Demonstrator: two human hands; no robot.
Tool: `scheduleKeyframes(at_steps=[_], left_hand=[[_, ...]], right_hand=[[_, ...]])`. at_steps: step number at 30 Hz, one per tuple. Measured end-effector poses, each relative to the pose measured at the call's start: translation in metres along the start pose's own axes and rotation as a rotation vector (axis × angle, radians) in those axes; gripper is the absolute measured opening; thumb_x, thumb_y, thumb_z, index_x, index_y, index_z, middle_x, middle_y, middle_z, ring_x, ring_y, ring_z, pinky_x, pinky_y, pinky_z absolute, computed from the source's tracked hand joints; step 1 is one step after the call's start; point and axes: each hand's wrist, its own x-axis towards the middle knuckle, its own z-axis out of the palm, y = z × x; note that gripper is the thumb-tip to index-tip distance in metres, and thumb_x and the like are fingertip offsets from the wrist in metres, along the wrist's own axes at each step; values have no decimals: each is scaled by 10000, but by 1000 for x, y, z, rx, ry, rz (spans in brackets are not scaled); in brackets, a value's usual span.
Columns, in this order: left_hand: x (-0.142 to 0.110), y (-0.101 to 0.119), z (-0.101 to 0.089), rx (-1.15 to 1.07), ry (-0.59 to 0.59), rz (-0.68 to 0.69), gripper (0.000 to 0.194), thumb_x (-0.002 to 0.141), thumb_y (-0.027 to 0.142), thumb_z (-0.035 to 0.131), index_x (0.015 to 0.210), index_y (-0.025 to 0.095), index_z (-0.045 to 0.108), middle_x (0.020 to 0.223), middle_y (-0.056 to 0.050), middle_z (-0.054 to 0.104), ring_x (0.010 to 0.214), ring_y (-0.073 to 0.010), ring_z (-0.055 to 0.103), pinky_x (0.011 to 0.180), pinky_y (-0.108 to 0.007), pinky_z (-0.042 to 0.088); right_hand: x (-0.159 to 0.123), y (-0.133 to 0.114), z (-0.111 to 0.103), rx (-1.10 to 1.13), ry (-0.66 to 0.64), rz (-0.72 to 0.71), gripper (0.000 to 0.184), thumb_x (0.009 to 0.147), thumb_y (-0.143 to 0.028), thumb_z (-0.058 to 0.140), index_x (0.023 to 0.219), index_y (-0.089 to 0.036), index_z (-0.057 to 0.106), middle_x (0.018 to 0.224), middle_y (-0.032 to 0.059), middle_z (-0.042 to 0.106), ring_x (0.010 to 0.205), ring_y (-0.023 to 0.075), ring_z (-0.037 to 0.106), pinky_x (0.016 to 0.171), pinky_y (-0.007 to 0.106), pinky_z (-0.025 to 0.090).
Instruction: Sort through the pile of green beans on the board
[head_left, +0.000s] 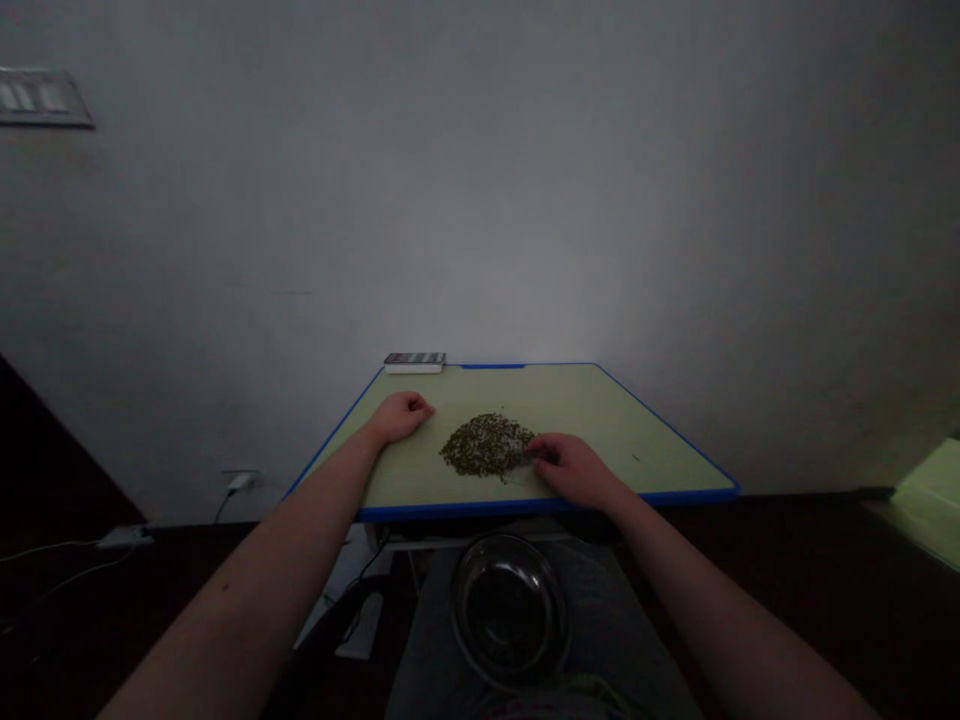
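Note:
A loose heap of small greenish-brown grains or seeds (484, 445) is spread on a pale yellow-green tabletop (615, 425) with a blue rim. At the heap's right edge is my right hand (570, 468), its fingers curled and the fingertips at the grains. Anything pinched there is too small to make out. My left hand (401, 415) rests on the tabletop left of the heap, apart from it. Its fingers are bent in with the tips together, and what they hold, if anything, is hidden.
A shiny metal bowl (510, 610) sits on my lap below the table's front edge. At the back left corner lies a white box-shaped object with a dark top (415, 363). A plain wall (495, 200) stands behind the table. Cables and a power strip (124, 537) lie at left.

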Motion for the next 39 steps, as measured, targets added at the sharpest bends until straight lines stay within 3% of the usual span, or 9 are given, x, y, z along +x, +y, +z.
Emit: scheduleKeyframes(at_steps=[12,39], left_hand=[[0,-1,0,14,-1,15,349,694,490,484,686,167,615,628,-20,584,604,-153,514,550,-267,358],[2,-3,2,-12,-4,5,332,680,477,497,676,163,607,611,-10,569,589,-142,501,537,-258,353]], right_hand=[[3,-6,4,-34,70,36,259,736,-178,510,946,-149,659,871,65,694,788,171,622,740,274,455],[3,-4,5,0,3,-46,278,717,-155,507,949,-182,657,869,38,679,771,160,598,731,273,445]])
